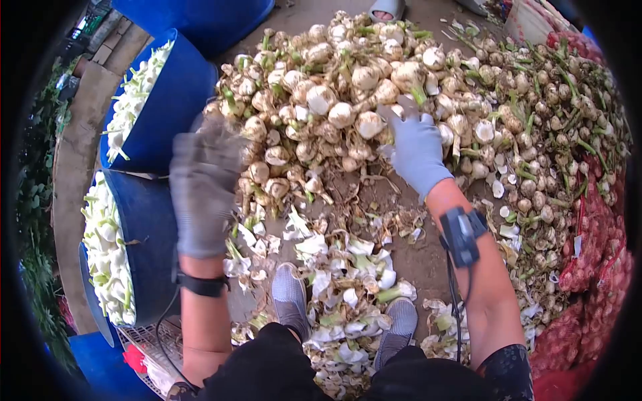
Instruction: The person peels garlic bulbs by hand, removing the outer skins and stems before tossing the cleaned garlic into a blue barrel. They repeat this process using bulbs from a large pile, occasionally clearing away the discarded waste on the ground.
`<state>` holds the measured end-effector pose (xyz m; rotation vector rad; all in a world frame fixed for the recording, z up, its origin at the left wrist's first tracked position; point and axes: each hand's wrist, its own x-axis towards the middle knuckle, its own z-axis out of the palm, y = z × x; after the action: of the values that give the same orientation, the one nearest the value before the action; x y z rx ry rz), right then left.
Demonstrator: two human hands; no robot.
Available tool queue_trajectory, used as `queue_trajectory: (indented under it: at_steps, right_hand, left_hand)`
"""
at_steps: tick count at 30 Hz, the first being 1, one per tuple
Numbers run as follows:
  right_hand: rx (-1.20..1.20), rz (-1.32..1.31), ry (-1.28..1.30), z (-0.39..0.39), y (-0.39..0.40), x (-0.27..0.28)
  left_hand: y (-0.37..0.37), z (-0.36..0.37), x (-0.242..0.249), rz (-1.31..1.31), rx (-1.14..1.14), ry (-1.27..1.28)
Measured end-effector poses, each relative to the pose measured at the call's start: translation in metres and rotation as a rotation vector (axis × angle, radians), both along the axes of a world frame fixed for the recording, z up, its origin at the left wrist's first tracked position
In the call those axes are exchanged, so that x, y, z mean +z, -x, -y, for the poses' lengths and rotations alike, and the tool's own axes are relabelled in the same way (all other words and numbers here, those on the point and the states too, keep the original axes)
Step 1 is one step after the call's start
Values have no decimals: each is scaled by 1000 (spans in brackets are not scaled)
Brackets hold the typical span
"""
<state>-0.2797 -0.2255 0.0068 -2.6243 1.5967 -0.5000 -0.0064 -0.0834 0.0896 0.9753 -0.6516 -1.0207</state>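
A heap of unpeeled garlic bulbs (pixel 321 100) with soil on their skins lies in front of me. My right hand (pixel 414 147), in a grey glove, is over the front of the heap. Its fingers are apart, the tips right at the bulbs beside a large garlic bulb (pixel 370 125). My left hand (pixel 206 177), also gloved, is at the heap's left edge near the blue tubs, its fingers smeared by motion.
Blue tubs (pixel 150 247) at left hold peeled white garlic (pixel 107 254). Peeled skins (pixel 344 314) cover the ground around my shoes (pixel 398 327). Red mesh sacks (pixel 588 287) lie at right. Another person's shoe (pixel 388 9) shows beyond the heap.
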Motion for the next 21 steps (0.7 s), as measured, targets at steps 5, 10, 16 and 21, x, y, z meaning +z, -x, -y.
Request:
queue_trajectory:
  at_steps: [5, 10, 16, 21]
  right_hand:
    - [-225, 517, -328, -46, 25, -10]
    - [-140, 1327, -1350, -150, 43, -23]
    - [-7, 1159, -1616, -158, 70, -28]
    - [-168, 1108, -1491, -171, 51, -14]
  left_hand:
    - [104, -5, -87, 274, -487, -385]
    - [134, -41, -125, 700, -559, -340]
    - [128, -65, -104, -1, -811, -401]
    - [126, -61, -78, -40, -716, -573]
